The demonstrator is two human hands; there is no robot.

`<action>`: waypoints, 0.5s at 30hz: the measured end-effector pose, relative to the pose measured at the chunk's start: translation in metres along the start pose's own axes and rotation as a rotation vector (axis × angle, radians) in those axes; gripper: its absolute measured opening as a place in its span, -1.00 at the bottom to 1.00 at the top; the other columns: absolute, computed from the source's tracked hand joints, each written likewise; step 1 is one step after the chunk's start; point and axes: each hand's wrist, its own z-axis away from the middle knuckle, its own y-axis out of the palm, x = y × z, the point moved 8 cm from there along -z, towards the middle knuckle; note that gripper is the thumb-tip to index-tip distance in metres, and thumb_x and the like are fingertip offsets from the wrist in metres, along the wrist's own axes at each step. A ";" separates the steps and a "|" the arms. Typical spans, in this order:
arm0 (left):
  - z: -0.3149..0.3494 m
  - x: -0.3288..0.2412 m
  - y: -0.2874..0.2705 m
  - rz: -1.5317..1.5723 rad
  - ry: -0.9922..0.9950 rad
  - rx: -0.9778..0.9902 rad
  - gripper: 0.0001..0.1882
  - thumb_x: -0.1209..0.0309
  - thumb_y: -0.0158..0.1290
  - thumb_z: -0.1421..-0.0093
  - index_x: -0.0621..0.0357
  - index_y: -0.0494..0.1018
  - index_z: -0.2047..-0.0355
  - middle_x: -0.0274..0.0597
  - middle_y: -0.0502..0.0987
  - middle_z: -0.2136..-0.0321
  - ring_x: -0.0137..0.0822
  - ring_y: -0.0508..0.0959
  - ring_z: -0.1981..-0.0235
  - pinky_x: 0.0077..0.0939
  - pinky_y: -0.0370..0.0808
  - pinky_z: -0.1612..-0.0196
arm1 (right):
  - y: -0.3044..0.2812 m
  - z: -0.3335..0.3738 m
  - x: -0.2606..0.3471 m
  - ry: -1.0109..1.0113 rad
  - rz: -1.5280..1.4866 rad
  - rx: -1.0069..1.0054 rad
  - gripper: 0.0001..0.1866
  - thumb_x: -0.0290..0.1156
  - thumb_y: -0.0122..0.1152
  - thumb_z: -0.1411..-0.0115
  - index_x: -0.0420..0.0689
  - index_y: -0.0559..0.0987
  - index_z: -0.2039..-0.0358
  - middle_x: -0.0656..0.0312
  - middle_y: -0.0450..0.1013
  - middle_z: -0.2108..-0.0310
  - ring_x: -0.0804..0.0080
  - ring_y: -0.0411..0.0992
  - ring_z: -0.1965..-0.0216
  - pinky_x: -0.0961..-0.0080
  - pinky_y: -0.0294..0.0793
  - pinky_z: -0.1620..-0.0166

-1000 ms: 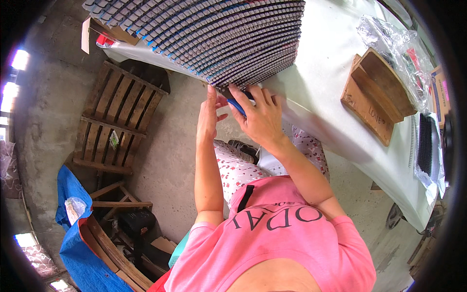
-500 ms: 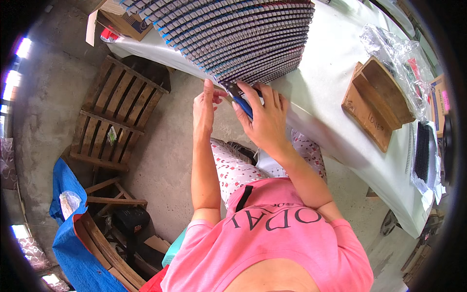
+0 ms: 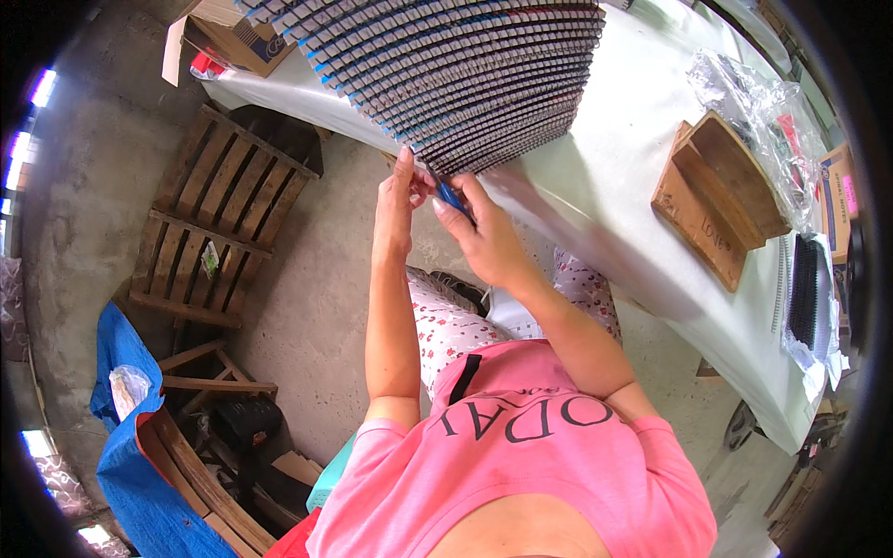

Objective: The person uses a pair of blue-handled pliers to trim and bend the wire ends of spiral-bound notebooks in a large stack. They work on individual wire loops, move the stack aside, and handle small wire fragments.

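Note:
A large stack of spiral-bound notebooks (image 3: 465, 88) lies at the table's edge, its dark coil bindings running in many curved rows. My right hand (image 3: 493, 237) is closed around blue-handled pliers (image 3: 450, 197), whose jaws point at the stack's near corner. Just left of the pliers, my left hand (image 3: 396, 205) has its thumb raised against that corner and its fingers curled in. What the left fingers pinch is too small to make out.
A white-covered table (image 3: 642, 84) holds the stack, a wooden holder (image 3: 716, 209), clear plastic wrap (image 3: 744, 102) and black coils (image 3: 805, 293). A cardboard box (image 3: 242, 42) stands at the far left. Below it are a slatted wooden chair (image 3: 209, 219) and a blue cloth (image 3: 130, 465).
My right hand has drawn back slightly toward me and left with the pliers, and its fingers have closed in more. My left hand has shifted a little right.

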 end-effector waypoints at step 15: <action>0.002 -0.021 0.002 0.001 0.108 -0.006 -0.47 -0.10 -0.11 -0.19 0.13 0.43 0.60 -0.36 0.43 0.57 -0.51 0.31 0.49 -0.62 0.19 0.35 | -0.017 0.013 0.055 -0.531 0.934 -0.410 -0.56 -0.21 0.16 -0.07 0.04 0.41 0.01 0.17 0.32 0.26 0.21 0.32 0.23 0.24 0.23 0.19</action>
